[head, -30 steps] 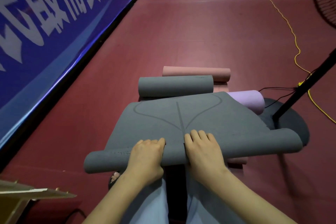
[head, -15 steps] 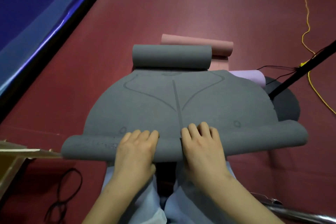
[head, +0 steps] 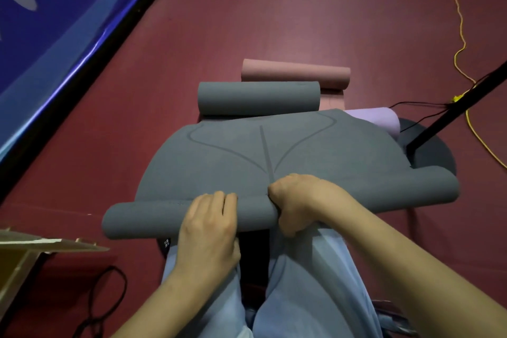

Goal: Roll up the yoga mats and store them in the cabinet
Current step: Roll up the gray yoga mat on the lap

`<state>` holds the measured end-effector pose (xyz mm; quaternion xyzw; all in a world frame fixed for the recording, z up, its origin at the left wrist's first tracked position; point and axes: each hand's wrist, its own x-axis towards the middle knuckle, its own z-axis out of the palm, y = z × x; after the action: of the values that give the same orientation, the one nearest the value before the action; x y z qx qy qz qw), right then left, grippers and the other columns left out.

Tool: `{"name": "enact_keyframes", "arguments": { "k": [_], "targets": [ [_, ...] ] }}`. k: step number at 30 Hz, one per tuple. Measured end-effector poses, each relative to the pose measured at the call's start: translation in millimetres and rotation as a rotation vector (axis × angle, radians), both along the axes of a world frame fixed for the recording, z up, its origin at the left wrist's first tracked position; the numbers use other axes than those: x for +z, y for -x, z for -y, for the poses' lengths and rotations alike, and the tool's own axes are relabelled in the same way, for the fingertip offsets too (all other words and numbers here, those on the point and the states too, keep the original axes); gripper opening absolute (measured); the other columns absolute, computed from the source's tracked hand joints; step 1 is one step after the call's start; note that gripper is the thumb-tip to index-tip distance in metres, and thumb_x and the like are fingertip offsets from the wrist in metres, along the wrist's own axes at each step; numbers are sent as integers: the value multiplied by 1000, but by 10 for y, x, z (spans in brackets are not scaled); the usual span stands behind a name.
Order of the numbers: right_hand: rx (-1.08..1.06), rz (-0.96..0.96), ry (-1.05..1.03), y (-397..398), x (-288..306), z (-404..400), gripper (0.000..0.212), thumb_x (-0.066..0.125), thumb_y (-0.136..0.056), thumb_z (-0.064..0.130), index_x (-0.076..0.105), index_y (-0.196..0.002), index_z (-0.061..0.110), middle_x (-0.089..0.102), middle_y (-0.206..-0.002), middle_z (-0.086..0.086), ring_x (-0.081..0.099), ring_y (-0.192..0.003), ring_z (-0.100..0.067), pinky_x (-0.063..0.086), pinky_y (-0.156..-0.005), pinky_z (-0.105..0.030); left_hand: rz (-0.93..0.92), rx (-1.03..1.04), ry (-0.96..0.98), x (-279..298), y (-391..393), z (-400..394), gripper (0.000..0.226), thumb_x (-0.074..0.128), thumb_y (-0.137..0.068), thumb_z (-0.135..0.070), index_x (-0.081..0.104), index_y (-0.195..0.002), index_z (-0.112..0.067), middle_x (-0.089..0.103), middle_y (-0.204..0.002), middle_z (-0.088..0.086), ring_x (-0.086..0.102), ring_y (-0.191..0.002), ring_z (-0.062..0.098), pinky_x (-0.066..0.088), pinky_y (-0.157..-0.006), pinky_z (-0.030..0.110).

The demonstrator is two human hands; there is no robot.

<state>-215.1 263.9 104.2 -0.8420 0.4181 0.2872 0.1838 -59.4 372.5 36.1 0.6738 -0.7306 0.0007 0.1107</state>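
Note:
A grey yoga mat (head: 263,156) lies on the red floor in front of my knees, its near end wound into a roll (head: 142,221). My left hand (head: 210,223) rests on top of the roll with fingers laid forward over it. My right hand (head: 295,200) grips the roll, fingers curled over it and thumb underneath. Beyond the flat part lie a rolled grey mat (head: 259,97), a rolled pink mat (head: 296,73) and a rolled lilac mat (head: 378,118). No cabinet is in view.
A blue banner wall (head: 55,22) runs along the left. A black stand pole (head: 452,107) with a round base (head: 436,156) stands at the right, next to a yellow cable (head: 461,44). A cardboard flap (head: 35,244) and black cord (head: 107,302) lie at lower left.
The roll at the near end has grown thicker and moved forward. My right hand has turned from lying flat to gripping the roll. The camera tilted further down.

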Motion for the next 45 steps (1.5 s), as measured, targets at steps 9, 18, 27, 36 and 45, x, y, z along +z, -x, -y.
{"name": "enact_keyframes", "arguments": {
  "k": [9, 18, 27, 36, 45],
  "targets": [
    [-61, 155, 383, 39, -226, -291, 48, 72, -69, 28, 47, -108, 17, 52, -113, -8, 42, -112, -31, 30, -75, -35, 99, -61, -43, -142, -75, 96, 81, 94, -42, -43, 64, -110, -9, 59, -91, 6, 59, -80, 30, 41, -77, 40],
    [-140, 379, 687, 65, -452, -513, 52, 75, -31, 9, 51, -77, 16, 52, -73, -7, 49, -67, -31, 37, -59, -37, 247, -106, -234, 104, -88, 466, 62, 86, -64, -48, 53, -110, -23, 65, -103, -2, 66, -97, 25, 40, -77, 35],
    [-173, 280, 732, -65, -583, -389, 55, 80, -32, 3, 51, -77, 15, 50, -73, -9, 48, -67, -31, 37, -62, -39, 186, -158, -375, 194, -241, 739, 35, 70, -70, -29, 52, -99, -27, 66, -90, -3, 64, -83, 28, 43, -64, 34],
    [-101, 77, 415, -171, -290, -15, 47, 70, -82, 19, 50, -125, 16, 56, -127, -6, 50, -122, -30, 36, -95, -41, 77, -204, -252, 124, -289, 742, 53, 73, -66, -37, 36, -103, -27, 44, -103, -5, 44, -96, 22, 26, -75, 32],
    [-38, -4, 90, -226, -119, 316, 37, 78, -70, 14, 60, -102, 19, 63, -99, -1, 63, -93, -24, 50, -75, -34, 183, -140, -30, 79, -149, 698, 58, 80, -60, -53, 53, -99, -20, 67, -89, -1, 67, -82, 27, 33, -61, 34]
  ]
}}
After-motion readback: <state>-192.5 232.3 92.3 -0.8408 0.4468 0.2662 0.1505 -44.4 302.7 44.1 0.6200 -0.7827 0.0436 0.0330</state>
